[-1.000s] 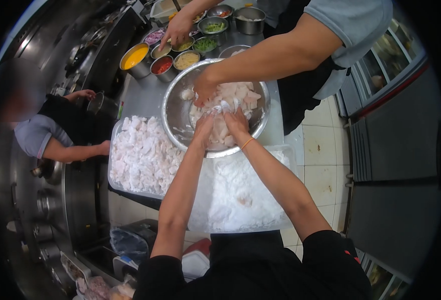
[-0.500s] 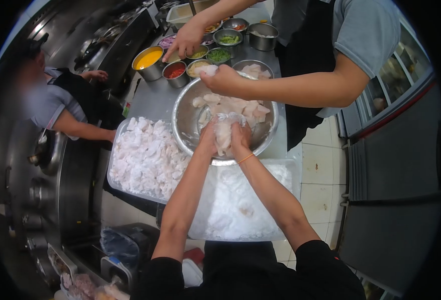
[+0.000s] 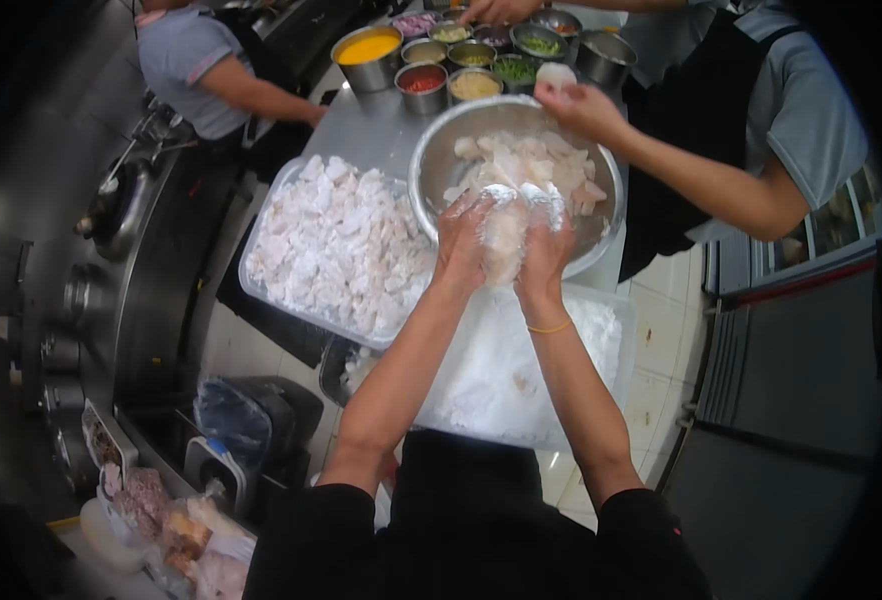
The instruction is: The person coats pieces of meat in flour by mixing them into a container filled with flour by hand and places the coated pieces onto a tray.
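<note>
My left hand [image 3: 468, 238] and my right hand [image 3: 544, 240] are cupped around a clump of pale, wet pieces [image 3: 503, 243], with white powder on the fingers. They are over the near rim of a large steel bowl [image 3: 441, 130], which holds more pale pieces [image 3: 551, 160]. Below my wrists lies a clear tray of white powder [image 3: 491, 375]. To the left, a second tray holds a heap of powder-coated pieces [image 3: 336, 245]. Another person's hand [image 3: 581, 105] pinches a pale lump at the bowl's far right rim.
Steel pots with yellow liquid [image 3: 368, 45], red bits [image 3: 423, 86] and green slices [image 3: 514, 70] line the back of the steel table [image 3: 366, 130]. Co-workers stand at the right [image 3: 751, 130] and upper left [image 3: 201, 75]. A lined bin [image 3: 251, 415] is at the lower left.
My hands have lifted the clump from the bowl toward its near rim. The co-worker's hand has moved out of the bowl with a lump. The view has shifted.
</note>
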`<action>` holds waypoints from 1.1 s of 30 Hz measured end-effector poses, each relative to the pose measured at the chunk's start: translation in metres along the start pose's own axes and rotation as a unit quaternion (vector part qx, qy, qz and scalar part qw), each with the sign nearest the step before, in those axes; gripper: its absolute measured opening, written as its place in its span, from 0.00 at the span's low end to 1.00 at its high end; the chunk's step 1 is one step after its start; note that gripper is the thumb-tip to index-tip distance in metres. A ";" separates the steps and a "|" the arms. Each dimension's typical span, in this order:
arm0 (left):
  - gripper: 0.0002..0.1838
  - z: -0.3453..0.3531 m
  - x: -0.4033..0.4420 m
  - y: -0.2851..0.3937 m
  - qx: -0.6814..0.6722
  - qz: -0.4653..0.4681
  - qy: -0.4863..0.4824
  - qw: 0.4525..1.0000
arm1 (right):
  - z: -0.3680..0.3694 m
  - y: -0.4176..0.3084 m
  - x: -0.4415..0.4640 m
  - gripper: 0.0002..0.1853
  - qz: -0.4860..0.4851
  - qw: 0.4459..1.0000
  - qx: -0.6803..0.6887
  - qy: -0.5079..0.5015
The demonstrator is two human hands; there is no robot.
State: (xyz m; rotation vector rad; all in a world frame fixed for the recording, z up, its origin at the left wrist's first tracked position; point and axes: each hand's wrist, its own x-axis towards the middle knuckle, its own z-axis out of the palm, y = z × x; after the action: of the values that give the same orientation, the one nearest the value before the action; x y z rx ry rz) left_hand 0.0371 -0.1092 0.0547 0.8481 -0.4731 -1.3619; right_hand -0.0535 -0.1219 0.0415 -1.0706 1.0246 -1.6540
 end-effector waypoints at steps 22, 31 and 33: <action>0.33 -0.071 -0.139 -0.055 0.664 0.041 -0.197 0.720 | -0.185 -0.026 -0.123 0.27 0.102 0.865 -0.485 -0.077; 0.36 -0.070 -0.084 -0.055 0.671 0.020 -0.130 0.730 | -0.183 0.006 -0.076 0.32 0.171 0.802 -0.557 -0.129; 0.36 -0.070 -0.062 -0.069 0.678 -0.005 -0.115 0.726 | -0.185 0.029 -0.062 0.33 0.178 0.802 -0.547 -0.161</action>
State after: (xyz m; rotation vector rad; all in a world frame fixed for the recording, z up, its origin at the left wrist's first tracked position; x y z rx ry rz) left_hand 0.0327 -0.0304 -0.0308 1.8387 -1.7765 -0.9556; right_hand -0.2067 -0.0401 -0.0516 -1.6498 1.8591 -0.4238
